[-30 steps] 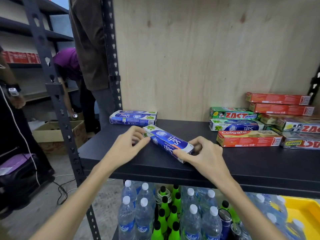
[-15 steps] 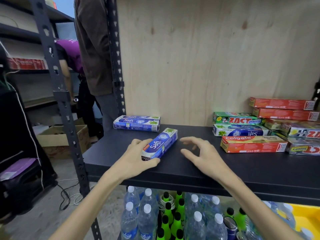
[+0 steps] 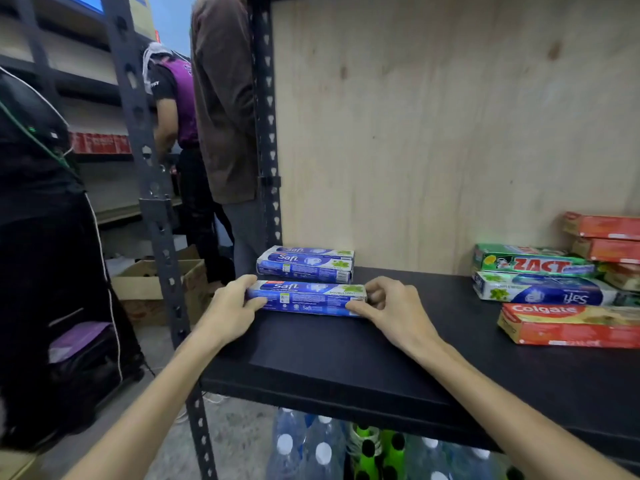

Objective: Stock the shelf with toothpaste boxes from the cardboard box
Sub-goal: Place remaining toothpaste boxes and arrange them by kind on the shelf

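Head cam view: both hands are on 1 blue-and-white Safi cardboard toothpaste box (image 3: 306, 298), lying flat on the black metal shelf (image 3: 398, 358). Left hand (image 3: 230, 311) has its fingers curled over the box's left end, right hand (image 3: 393, 313) pinches the right end with thumb in front and fingers curled behind. So it's gripped at both ends, long side facing the person.

What could go wrong, imo: just behind the grip sits a stack of 2 more blue Safi boxes (image 3: 306, 263) against the plywood back panel (image 3: 433, 133). Push the held box back too hard or crooked and it bumps that stack and skews it. Its left end is also close to the shelf's left edge by the perforated black steel upright (image 3: 266, 133), so a nudge to the left could leave it overhanging or tip it off.

Well to the right of the grip: a green Zact box (image 3: 533, 263), another Safi box facing the other way (image 3: 540, 292), a red Colgate box (image 3: 568, 323) and red boxes (image 3: 602, 237) stacked behind. Nothing sits between them and the grip.

Past the left hand, a brown cardboard box (image 3: 156, 282) is on the floor, with 2 people standing near it. Clear water bottles (image 3: 304, 448) sit below the shelf.
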Action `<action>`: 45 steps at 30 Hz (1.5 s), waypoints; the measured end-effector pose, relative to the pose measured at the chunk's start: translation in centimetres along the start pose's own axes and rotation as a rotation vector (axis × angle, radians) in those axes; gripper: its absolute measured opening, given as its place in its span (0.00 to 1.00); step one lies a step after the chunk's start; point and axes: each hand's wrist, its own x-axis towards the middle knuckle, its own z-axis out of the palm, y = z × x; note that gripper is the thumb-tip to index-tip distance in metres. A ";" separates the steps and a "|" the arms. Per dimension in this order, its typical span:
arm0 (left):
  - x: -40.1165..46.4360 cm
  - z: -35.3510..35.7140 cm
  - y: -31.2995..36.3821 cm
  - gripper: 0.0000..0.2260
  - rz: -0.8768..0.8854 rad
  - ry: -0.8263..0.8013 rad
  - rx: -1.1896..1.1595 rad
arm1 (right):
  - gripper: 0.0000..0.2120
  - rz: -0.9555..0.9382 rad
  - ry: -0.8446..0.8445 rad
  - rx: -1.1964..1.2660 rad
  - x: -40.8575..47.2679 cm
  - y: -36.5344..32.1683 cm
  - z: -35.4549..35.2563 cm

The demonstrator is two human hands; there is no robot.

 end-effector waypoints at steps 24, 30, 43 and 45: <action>7.2 2.5 -1.4 0.45 -0.113 0.107 -0.214 | 0.33 -0.009 0.015 -0.049 6.7 2.4 3.5; 7.7 2.4 -1.2 0.46 -0.109 0.102 -0.220 | 0.30 -0.111 -0.073 -0.036 7.4 3.4 4.3; 7.6 2.3 -0.9 0.34 -0.083 0.112 -0.256 | 0.30 -0.155 -0.129 -0.086 8.4 4.8 4.9; 7.5 2.3 -0.8 0.33 -0.079 0.113 -0.265 | 0.30 -0.155 -0.129 -0.082 8.5 4.9 5.0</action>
